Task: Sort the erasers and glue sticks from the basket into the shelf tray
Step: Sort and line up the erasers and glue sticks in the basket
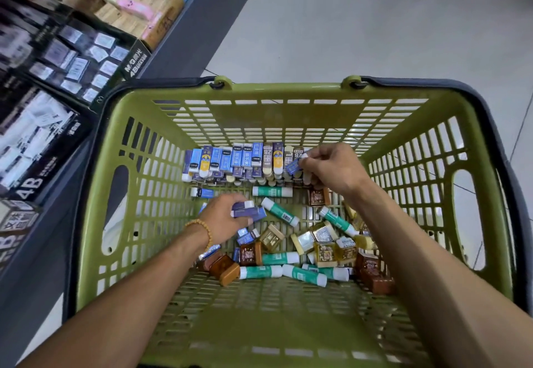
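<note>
1. Erasers (245,162) in blue and white sleeves stand packed in a row along the far wall of the green basket (95,194), seemingly gathered there by kind.
2. Right hand (331,170) has its fingers clamped on one small blue eraser (294,165) at the right end of that row, probably adding it.
3. Left hand (222,217) grips two more blue erasers (248,211) nearer the middle, fingers curled round them.
4. Glue sticks (279,211), green and white, lie loose on the basket floor among brown and gold boxed erasers (326,252), cluttering the near right.
5. Shelf trays (72,61) of boxed stock sit far left, beside the basket; none receives anything yet.
</note>
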The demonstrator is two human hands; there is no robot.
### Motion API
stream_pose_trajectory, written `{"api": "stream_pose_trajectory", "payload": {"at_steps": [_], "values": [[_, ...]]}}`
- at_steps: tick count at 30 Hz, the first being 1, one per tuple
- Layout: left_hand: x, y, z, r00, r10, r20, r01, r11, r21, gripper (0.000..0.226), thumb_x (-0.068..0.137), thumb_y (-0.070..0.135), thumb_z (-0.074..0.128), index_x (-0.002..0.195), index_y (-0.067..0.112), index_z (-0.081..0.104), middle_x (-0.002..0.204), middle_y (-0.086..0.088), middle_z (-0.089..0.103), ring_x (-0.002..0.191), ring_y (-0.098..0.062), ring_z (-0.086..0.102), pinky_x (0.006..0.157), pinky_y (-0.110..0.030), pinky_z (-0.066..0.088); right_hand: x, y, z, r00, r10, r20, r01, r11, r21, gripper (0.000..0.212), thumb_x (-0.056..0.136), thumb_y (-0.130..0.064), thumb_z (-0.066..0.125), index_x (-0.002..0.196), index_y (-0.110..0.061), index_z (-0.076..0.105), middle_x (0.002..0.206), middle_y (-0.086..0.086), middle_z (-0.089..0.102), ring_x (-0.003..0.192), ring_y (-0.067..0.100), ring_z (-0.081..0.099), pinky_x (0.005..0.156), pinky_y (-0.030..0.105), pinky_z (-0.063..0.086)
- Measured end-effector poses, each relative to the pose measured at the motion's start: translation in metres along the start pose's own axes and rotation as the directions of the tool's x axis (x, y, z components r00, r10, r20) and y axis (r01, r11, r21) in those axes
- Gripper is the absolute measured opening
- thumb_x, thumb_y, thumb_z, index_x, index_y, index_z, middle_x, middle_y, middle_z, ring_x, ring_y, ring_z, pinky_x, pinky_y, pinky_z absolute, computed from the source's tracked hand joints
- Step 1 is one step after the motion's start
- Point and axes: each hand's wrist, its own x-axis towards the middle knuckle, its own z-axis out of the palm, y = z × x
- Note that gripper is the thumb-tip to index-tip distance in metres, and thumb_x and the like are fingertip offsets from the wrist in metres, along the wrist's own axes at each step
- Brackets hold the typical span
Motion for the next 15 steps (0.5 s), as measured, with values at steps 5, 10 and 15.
{"api": "stream_pose_trajectory", "payload": {"at_steps": [5, 10, 15], "values": [[-0.015, 0.009, -0.021, 0.994, -0.105, 0.022, 0.103, 0.891, -0.443, 0.013, 0.081, 0.013, 0.076, 0.088, 0.018, 0.067, 0.086, -0.001, 0.071, 0.079, -0.015, 0.065, 0.083, -0.035, 0.057, 0.017, -0.004, 0.017, 0.996, 0.0, -0.087, -0.001, 1.0, -0.006, 0.012, 0.088, -0.01, 0.074, 0.082, -0.002, 0.068, 0.071, 0.016, 0.069, 0.049, 0.017, 0.059, 0.052, 0.033, 0.053], [-0.031, 0.027, -0.027, 0.989, -0.141, 0.043, 0.126, 0.66, -0.741, 0.019, 0.079, 0.0, 0.072, 0.097, 0.002, 0.066, 0.086, -0.007, 0.07, 0.085, -0.023, 0.065, 0.083, -0.041, 0.054, 0.023, 0.002, 0.028, 0.978, -0.005, -0.207, 0.008, 1.0, 0.016, 0.013, 0.087, -0.011, 0.076, 0.076, -0.009, 0.07, 0.064, 0.009, 0.068, 0.047, 0.012, 0.061, 0.044, 0.021, 0.048], [-0.04, 0.052, -0.024, 0.992, -0.124, 0.032, 0.088, 0.482, -0.872, 0.021, 0.082, -0.006, 0.065, 0.101, 0.004, 0.062, 0.085, -0.005, 0.071, 0.073, -0.012, 0.067, 0.071, -0.026, 0.057, 0.006, 0.0, 0.026, 0.953, -0.217, -0.212, 0.192, 0.973, -0.132, 0.02, 0.089, -0.018, 0.066, 0.071, -0.014, 0.073, 0.06, -0.007, 0.068, 0.055, 0.011, 0.061, 0.057, 0.03, 0.052]]}}
